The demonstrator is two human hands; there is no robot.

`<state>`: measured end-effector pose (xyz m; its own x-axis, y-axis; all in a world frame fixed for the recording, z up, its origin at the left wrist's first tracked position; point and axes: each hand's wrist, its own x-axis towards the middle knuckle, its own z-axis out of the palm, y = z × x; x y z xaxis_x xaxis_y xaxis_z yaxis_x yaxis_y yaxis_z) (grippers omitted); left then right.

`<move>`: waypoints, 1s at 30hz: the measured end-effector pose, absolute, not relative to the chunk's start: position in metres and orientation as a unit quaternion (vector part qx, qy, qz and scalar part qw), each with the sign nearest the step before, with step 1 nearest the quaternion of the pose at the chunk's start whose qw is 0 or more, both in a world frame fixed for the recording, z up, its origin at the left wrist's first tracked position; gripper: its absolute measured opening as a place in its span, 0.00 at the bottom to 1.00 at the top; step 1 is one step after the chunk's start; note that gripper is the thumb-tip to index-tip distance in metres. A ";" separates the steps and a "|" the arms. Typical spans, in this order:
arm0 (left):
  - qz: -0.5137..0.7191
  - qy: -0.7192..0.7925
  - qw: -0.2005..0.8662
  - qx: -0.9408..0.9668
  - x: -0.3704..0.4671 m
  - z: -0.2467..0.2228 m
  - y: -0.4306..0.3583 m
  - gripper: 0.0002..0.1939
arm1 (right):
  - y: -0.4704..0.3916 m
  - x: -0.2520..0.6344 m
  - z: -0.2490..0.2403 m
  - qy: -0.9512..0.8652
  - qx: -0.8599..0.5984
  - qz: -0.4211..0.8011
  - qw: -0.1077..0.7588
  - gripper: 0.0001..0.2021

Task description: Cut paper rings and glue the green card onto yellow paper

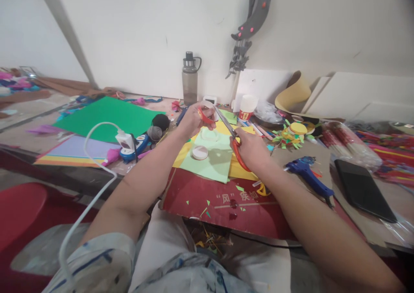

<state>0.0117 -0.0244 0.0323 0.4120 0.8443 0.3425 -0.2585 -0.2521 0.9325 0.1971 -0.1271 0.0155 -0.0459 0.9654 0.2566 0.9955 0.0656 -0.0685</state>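
Above the light green sheet [217,172], raised clear of the worktop: one red-and-white piece [206,118], curved, seemingly card. Left hand [192,119], mine: fingers pinching that piece, its edge presented to the right. Right hand [251,147], mine: fingers wrapped about the orange handles of one pair of scissors [231,131], blades angled up and away towards the piece; whether they bite into it, I cannot tell. Beneath: one white disc [199,152], lying flat on the light green sheet; yellow paper [244,171] under that; red board [190,198] nearest me, with green snippets [239,188] scattered over it. To the right: one blue glue gun [308,178], lying on its side. Handling notes, by my judgement: for a clean edge, cut deep in the blades rather than at the tips; feed the curve round with the left fingers, leaving the scissors steady; grip lightly, since thin card creases; keep those left fingertips behind the cutting line, as the points sit very near them.
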 end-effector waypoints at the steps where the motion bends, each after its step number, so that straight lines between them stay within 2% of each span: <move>1: 0.489 0.234 0.564 0.623 0.012 0.032 -0.024 0.22 | -0.128 0.196 0.017 -0.720 -0.681 -0.062 0.115 0.17; 8: 0.490 0.209 0.574 0.622 0.011 0.031 -0.021 0.24 | -0.129 0.195 0.018 -0.718 -0.683 -0.055 0.122 0.18; 18: 0.493 0.222 0.590 0.600 0.011 0.028 -0.015 0.19 | -0.125 0.197 0.014 -0.715 -0.683 -0.049 0.143 0.18; 23: 0.492 0.226 0.602 0.587 0.011 0.029 -0.013 0.19 | -0.115 0.207 0.005 -0.722 -0.661 -0.017 0.205 0.16; 30: 0.529 0.238 0.564 0.587 0.013 0.026 -0.012 0.18 | -0.110 0.214 0.003 -0.705 -0.682 0.095 0.171 0.15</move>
